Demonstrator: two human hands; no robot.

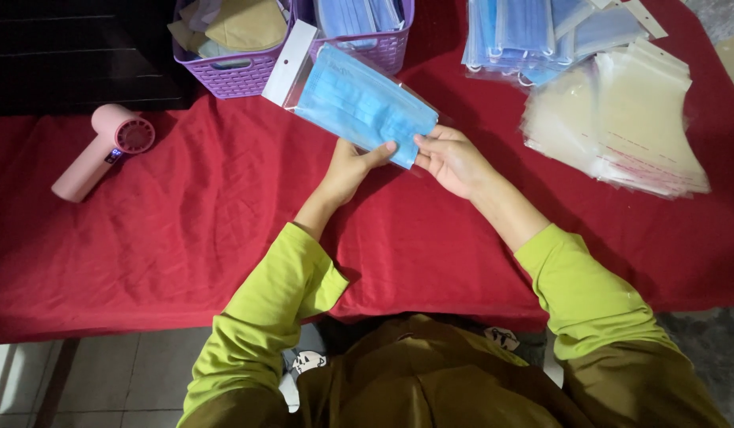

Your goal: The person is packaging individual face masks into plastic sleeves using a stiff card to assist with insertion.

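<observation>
Both of my hands hold a clear plastic sleeve with blue face masks inside it, a little above the red cloth. My left hand grips the sleeve's near end from below, thumb on top. My right hand pinches the same end from the right side. The sleeve's white header card points away toward the baskets. Lime-green sleeves cover both of my forearms.
Two purple baskets stand at the back, one with folded cloth items, one with blue masks. A pink hand-held fan lies at the left. Packed blue masks and a stack of empty clear bags lie at the right. The red tablecloth ends near me.
</observation>
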